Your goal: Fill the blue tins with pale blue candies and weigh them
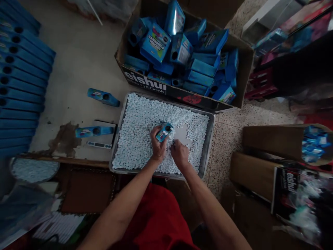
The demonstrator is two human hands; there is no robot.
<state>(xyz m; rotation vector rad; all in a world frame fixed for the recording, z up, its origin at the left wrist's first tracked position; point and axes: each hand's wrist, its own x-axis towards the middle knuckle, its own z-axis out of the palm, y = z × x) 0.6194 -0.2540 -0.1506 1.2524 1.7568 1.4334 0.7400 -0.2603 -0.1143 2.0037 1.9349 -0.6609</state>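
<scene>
"What does the head camera show at centre?"

"A person's left hand (158,147) grips a blue box (161,135) over the middle of a metal tray (182,133) spread with white pieces (140,132)."

"And the fingers?"

"The left ones wrap the box, its dark round hole turned upward. The right hand (180,152), just beside, has its fingers curled down by a bare patch of tray floor. Whether they pinch any pieces, I cannot tell."

"How much room is there around them?"

"Close along the tray's far edge stands a carton (145,80) heaped with more boxes (156,45), hemming in that side. Past the right edge lies speckled floor (223,139). Both forearms cross the near edge, apart from each other."

"And to the left?"

"Tabletop (70,76). Right beside the tray's left edge, a flat scale (100,144) carries a lying box (90,131); a second lying box (100,95) points toward the tray's far left corner. A row of boxes (23,80) lines the tabletop's left side, with an open stretch of tabletop between it and the two lying ones."
</scene>
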